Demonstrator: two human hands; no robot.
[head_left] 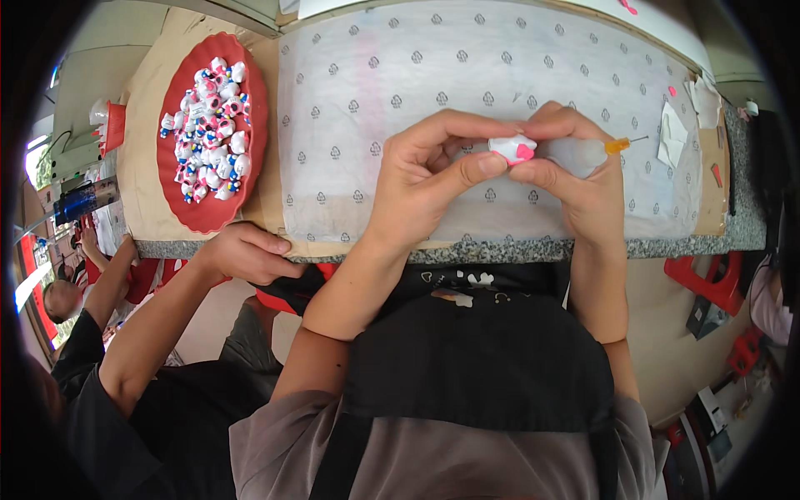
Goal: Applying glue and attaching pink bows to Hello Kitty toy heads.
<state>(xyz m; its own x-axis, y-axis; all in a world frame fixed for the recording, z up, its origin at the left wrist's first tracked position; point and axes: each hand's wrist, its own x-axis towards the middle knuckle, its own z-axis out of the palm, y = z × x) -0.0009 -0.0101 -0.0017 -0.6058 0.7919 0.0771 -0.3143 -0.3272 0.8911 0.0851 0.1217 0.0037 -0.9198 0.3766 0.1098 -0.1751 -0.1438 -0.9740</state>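
Note:
Over the covered table, the fingers of my left hand (421, 171) pinch a small white figurine (502, 147) with a bright pink part facing right. My right hand (583, 187) is closed around a small translucent squeeze bottle (577, 155). An orange hub with a thin metal needle (617, 146) caps it and points right, away from the figurine. The thumb and fingertip of that same hand also meet the figurine's right side. Fingers partly cover both the figurine and the bottle.
A red scalloped tray (171, 133) at the left holds many white, pink and blue figurines. White printed sheeting (375, 92) covers the table; a folded paper scrap (672, 135) lies right. Another person's hand (250, 252) rests at the granite front edge. A red stool (708, 279) stands lower right.

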